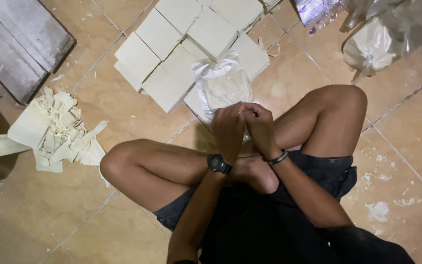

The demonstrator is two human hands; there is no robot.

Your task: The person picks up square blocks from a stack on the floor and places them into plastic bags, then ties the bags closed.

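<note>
Sat cross-legged on tiled floor (pixel 123 234), left hand (pixel 229 128) & right hand (pixel 258 126) both closed on crinkly clear plastic bag (pixel 221 84) w/ pale sheets inside; cream square stacks (pixel 158 33) laid out beyond, offcut scraps (pixel 57 129) heaped aside, so seemingly mid-job.

likely home workshop: tiled floor (pixel 98 234), paper stacks (pixel 181 44), offcuts (pixel 59 132).
</note>
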